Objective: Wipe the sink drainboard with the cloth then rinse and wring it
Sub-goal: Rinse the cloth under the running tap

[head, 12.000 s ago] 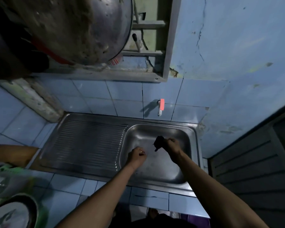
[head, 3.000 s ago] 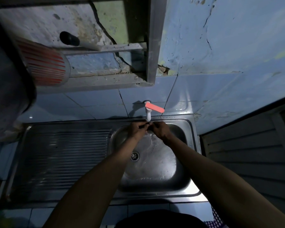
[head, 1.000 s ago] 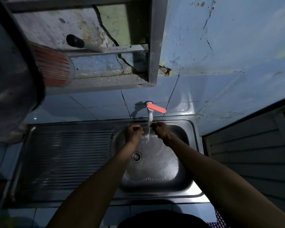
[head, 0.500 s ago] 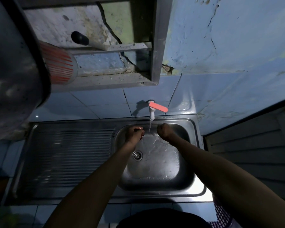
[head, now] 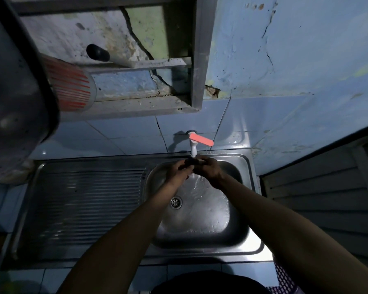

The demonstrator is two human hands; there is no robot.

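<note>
A small dark cloth (head: 189,162) is bunched between both my hands, right under the white tap (head: 193,149) with its red lever (head: 201,139). My left hand (head: 179,170) and my right hand (head: 209,169) both grip it over the back of the steel sink basin (head: 236,225). Water runs down into the basin and ripples around the drain (head: 176,202). The ribbed drainboard (head: 83,200) lies to the left of the basin, untouched by either hand.
A large metal pan (head: 15,98) hangs at the upper left, close to my head. A red-striped cup (head: 70,85) and a dark handle (head: 98,53) sit on the window ledge above the blue wall tiles. A dark panelled wall (head: 327,198) borders the right.
My hands, apart at either side of the water stream half a second ago, have come together under the tap with the cloth bunched between them.
</note>
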